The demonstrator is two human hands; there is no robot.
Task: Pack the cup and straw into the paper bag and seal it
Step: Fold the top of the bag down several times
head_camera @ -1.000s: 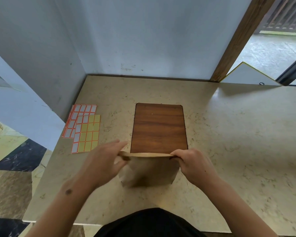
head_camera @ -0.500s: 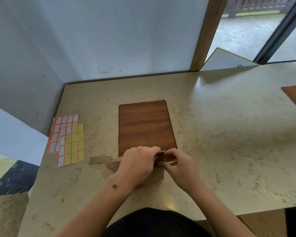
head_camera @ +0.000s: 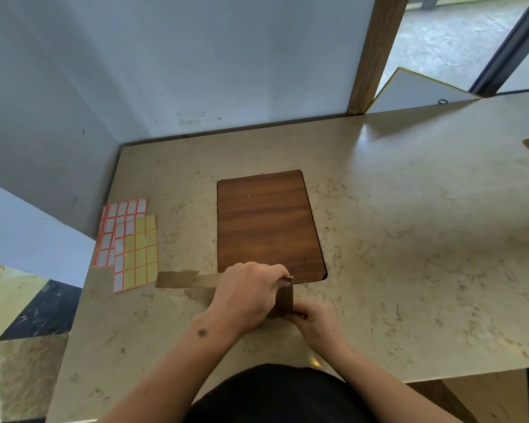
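While I watched from far away, the right hand (head_camera: 316, 323) pinched the low right corner of the paper bag (head_camera: 284, 297), near the table (head_camera: 409, 239) edge. The left hand (head_camera: 245, 296) curled its grip over the bag's folded top, which poked out to the left. I could not see the cup or straw. I thought a firm, flat fold would seal best. Farther back sat the brown board (head_camera: 268, 224) and sticker sheets (head_camera: 129, 242).

Paper bag (head_camera: 184, 279) on the table (head_camera: 409, 239) nearest the person, wooden board (head_camera: 269, 224) directly behind it, sticker sheets (head_camera: 129, 242) left of the board, wall behind.
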